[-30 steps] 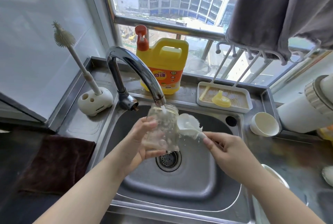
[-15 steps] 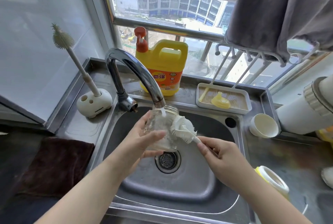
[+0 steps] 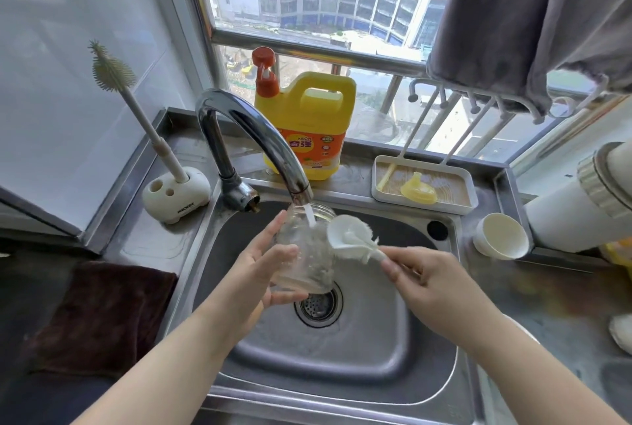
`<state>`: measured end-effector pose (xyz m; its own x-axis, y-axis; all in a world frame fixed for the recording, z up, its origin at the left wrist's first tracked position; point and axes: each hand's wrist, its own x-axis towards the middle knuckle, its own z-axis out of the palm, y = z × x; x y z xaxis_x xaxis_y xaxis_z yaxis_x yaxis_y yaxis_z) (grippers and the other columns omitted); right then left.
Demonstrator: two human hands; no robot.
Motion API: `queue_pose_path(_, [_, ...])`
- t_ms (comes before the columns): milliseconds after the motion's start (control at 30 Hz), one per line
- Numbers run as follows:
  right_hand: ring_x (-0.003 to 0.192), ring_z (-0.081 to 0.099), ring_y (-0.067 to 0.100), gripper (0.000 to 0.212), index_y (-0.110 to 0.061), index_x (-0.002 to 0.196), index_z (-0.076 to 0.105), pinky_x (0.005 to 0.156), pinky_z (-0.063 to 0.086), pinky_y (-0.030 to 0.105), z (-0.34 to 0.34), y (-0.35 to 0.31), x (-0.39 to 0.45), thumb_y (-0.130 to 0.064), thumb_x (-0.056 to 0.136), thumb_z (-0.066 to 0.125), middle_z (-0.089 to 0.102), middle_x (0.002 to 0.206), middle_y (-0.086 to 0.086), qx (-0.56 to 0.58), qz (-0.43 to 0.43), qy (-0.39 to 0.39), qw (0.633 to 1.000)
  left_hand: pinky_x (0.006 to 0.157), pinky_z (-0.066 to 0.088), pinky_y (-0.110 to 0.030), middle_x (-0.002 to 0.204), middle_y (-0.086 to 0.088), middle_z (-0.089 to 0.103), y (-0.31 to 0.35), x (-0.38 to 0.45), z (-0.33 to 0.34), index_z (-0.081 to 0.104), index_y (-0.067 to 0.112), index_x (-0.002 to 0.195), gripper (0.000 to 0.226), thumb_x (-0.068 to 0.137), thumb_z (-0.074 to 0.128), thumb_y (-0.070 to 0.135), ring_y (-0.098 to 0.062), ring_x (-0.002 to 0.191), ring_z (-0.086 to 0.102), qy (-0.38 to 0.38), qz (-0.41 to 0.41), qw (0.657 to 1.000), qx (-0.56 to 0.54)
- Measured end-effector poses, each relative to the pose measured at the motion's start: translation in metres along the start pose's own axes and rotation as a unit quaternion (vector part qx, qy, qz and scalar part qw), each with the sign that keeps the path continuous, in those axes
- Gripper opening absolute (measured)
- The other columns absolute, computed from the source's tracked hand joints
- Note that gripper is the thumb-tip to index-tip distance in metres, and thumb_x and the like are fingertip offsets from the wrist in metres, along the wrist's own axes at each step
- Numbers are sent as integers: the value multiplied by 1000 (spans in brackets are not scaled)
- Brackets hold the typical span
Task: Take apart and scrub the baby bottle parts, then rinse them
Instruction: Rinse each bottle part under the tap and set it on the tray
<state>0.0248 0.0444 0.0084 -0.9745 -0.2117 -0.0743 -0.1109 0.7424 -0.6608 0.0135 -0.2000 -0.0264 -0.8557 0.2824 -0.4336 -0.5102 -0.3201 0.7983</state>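
Fingers of your left hand (image 3: 263, 274) wrap the clear bottle (image 3: 306, 250) under the running faucet (image 3: 260, 144); your right hand (image 3: 427, 284) pinches the brush (image 3: 349, 236) handle beside it. Wet glass may slip into the sink (image 3: 342, 366) if grip loosens.

Your left hand (image 3: 263, 270) grips a clear glass baby bottle body (image 3: 307, 250), upright, its open mouth under running water. Your right hand (image 3: 429, 282) pinches a white sponge-headed bottle brush (image 3: 349, 236), its head touching the bottle's side.
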Motion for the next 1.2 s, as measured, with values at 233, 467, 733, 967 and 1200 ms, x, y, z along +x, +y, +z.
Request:
queue_pose_path(233, [68,59,5,28,-46,111,63,64,47,21,4,-2,-6,-49,87,49,65,71,-13,12,-20,-30,999,67,57,-42,124,-5,63,4,3,-7,50,40,129,75,56,72,40,-30,105,65,6,-5,1000,-16])
queue_pose_path(467, [62,57,17,23,-72,93,53,66,48,34,7,-1,-2,-51,87,47,68,75,4,65,-20,-24,997,76,57,-45,122,-7,63,10,7,0,46,34,127,79,52,70,44,-32,106,64,16,-21,999,19])
queue_pose_path(733, [64,58,11,24,-62,105,57,65,49,29,4,-3,-2,-52,86,45,68,76,-4,66,-49,-18,996,85,55,-41,118,-1,67,7,7,7,54,30,125,91,42,89,43,-22,107,65,-16,-40,997,59])
queue_pose_path(967, [71,61,8,21,-52,107,59,69,51,31,-11,7,-1,-41,90,54,69,78,-9,4,-26,-20,999,80,57,-40,114,-2,69,4,4,7,51,34,126,82,50,80,35,-26,106,66,-13,-34,998,58])
queue_pose_path(1200, [72,56,4,31,-65,112,38,60,39,15,-3,3,-9,-50,86,45,60,68,-13,-26,-49,-42,998,76,57,-36,106,0,72,6,2,3,32,54,129,101,44,81,31,-22,98,69,6,-15,996,85])
